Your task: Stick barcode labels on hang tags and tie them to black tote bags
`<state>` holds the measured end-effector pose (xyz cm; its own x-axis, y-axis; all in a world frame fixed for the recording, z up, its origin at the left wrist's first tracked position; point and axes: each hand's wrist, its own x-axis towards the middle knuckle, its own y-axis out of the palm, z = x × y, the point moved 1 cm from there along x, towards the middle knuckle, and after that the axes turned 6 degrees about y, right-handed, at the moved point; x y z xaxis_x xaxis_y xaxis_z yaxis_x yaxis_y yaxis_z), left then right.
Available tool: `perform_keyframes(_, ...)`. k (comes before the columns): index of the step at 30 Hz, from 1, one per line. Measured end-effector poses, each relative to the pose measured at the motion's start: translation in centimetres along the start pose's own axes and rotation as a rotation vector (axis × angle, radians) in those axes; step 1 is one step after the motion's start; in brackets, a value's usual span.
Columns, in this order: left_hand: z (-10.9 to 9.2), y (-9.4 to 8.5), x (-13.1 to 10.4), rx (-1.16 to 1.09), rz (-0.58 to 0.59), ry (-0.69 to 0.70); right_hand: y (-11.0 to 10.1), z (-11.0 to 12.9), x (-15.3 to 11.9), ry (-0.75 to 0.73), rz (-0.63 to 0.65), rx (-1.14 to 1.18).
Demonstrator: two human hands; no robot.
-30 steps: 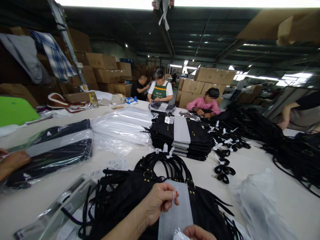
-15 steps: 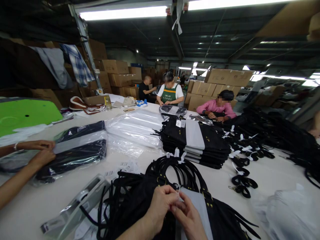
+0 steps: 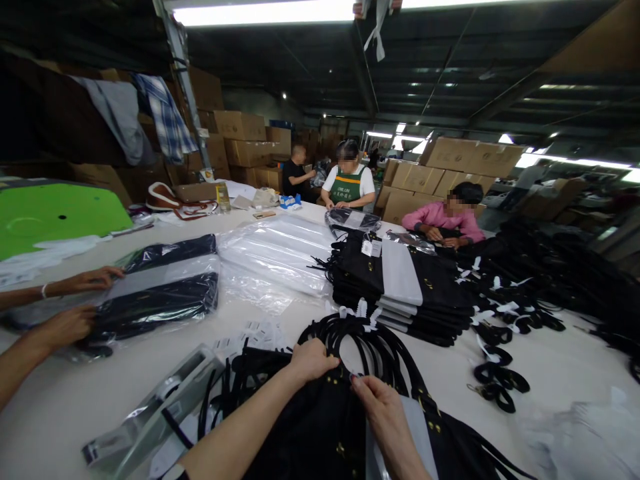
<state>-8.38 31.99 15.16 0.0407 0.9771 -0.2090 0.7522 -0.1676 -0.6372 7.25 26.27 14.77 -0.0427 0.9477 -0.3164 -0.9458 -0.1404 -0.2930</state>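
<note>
In the lower middle lies a pile of black bags (image 3: 310,417) with a pale grey band down the middle, brass rivets and looped black handles. My left hand (image 3: 313,360) is closed on the top edge of the uppermost bag, by the base of its handles. My right hand (image 3: 383,403) pinches the same edge a little to the right, thumb and fingertips together. White wrapping (image 3: 361,308) sits on the handle loops beyond my hands. Part of the grey band is hidden under black material and my right forearm.
A co-worker's hands (image 3: 70,323) rest at a plastic-wrapped bag (image 3: 165,287) on the left. Clear plastic bags (image 3: 280,257) and a stack of black bags (image 3: 400,273) lie beyond. Black straps (image 3: 495,373) are at right, a pale green plastic holder (image 3: 165,400) at left. Several people work across the table.
My hands have parted from the white string they were pinching together; the left went up and left to the bag's edge. Black material now covers more of the grey band. The co-worker's hands moved apart.
</note>
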Motion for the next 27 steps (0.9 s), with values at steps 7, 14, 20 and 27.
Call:
perform_keyframes(7,-0.3,0.2,0.6,-0.275,0.057,-0.073,0.8,2.4,0.9,-0.019,-0.034,-0.317)
perform_keyframes(14,-0.6,-0.2,0.7,-0.676,0.163,-0.144,1.4,2.6,1.7,0.030,-0.070,-0.432)
perform_keyframes(20,0.0,-0.2,0.7,-0.812,0.206,-0.162,1.4,3.2,2.0,0.119,-0.026,-0.418)
perform_keyframes(27,0.3,-0.1,0.7,-0.870,0.230,-0.149,1.2,4.6,1.8,0.329,0.092,-0.289)
